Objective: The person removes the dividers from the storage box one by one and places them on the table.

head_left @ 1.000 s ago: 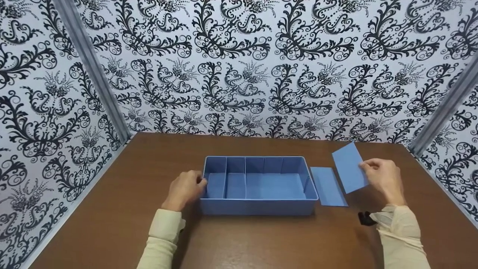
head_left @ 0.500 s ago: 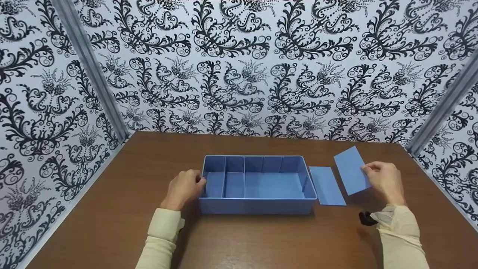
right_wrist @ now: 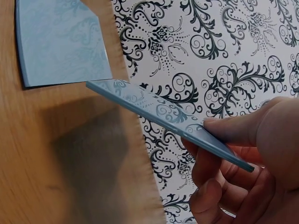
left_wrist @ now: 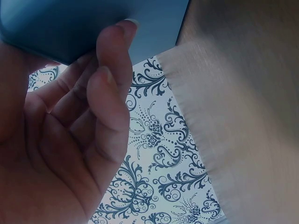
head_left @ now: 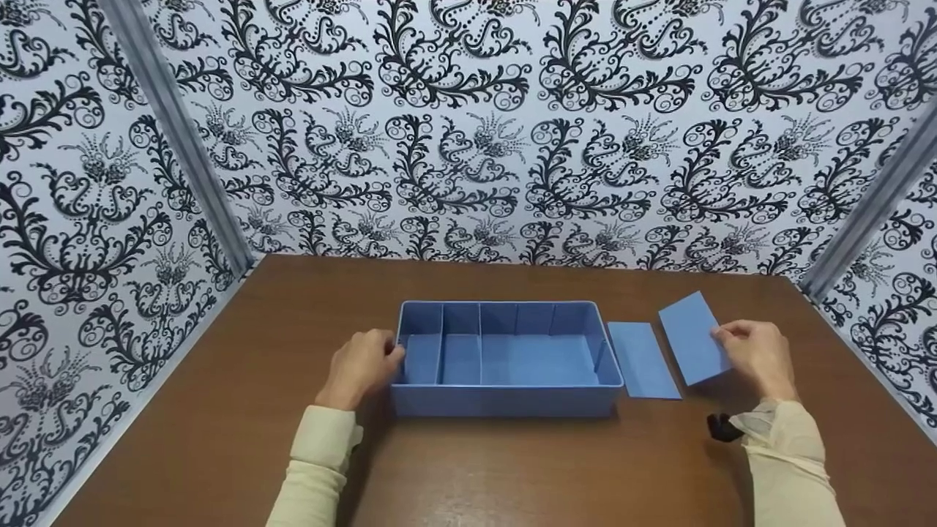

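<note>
A blue plastic drawer bin (head_left: 505,401) stands on the table, with two upright dividers (head_left: 481,348) fitted across its left part and a wide compartment to their right. My left hand (head_left: 362,366) grips the bin's left end wall, fingers curled against its outside (left_wrist: 110,70). To the bin's right, my right hand (head_left: 758,359) pinches a loose blue divider (head_left: 690,340) by its right edge. That divider is tilted and raised off the table, thumb on one face (right_wrist: 224,128) and fingers on the other. Between it and the bin, a second loose divider (head_left: 644,362) lies flat.
The brown wooden table (head_left: 512,468) extends around the bin. Behind it rises a wall (head_left: 468,146) with black scroll patterns on white, and more patterned panels close in the left and right sides. A small black object (head_left: 725,427) sits at the right cuff.
My right hand has lowered the loose divider a little and brought it slightly to the right. The left hand keeps its hold on the bin.
</note>
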A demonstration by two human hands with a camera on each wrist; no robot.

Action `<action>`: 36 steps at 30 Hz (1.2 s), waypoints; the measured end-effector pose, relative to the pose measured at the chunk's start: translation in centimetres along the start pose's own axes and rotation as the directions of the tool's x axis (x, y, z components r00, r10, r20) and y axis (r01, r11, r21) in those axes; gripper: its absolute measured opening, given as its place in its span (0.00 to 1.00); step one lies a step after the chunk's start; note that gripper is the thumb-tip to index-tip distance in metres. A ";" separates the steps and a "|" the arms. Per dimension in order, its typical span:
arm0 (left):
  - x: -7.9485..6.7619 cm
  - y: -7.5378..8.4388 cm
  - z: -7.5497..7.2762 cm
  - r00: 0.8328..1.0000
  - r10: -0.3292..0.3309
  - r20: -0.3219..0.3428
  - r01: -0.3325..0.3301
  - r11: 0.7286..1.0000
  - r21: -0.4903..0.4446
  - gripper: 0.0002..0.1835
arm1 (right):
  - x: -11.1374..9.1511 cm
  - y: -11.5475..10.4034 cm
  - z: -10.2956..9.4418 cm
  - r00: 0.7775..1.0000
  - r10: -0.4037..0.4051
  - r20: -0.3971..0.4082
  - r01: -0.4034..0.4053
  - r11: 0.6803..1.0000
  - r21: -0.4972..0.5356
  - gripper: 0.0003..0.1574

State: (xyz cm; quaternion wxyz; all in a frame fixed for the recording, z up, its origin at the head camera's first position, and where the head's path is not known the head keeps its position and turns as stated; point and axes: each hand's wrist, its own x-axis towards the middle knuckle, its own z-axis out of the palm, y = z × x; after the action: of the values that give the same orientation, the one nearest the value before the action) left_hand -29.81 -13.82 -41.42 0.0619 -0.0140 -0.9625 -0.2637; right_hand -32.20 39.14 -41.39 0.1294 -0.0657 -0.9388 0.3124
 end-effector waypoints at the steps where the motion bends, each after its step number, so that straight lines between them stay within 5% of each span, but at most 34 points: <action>1: 0.0 0.0 0.0 1.000 -0.005 0.001 0.005 1.000 -0.002 0.10 | 0.1 0.1 0.0 1.000 0.006 0.010 -0.006 1.000 0.002 0.23; 17: 0.1 0.0 -0.3 1.000 0.010 -0.004 -0.010 1.000 0.019 0.10 | 0.1 1.1 0.8 1.000 -0.018 0.000 0.018 0.999 -0.036 0.20; 36: 0.2 0.0 -0.1 1.000 0.003 0.004 -0.003 1.000 0.013 0.10 | 0.3 2.5 1.0 0.996 0.054 0.067 -0.051 0.998 -0.048 0.24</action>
State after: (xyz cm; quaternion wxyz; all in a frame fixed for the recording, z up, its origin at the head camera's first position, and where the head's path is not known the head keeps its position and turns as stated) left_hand -29.97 -13.90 -41.34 0.0602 -0.0157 -0.9644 -0.2572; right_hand -32.63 40.64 -43.62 0.0876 -0.0828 -0.9476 0.2959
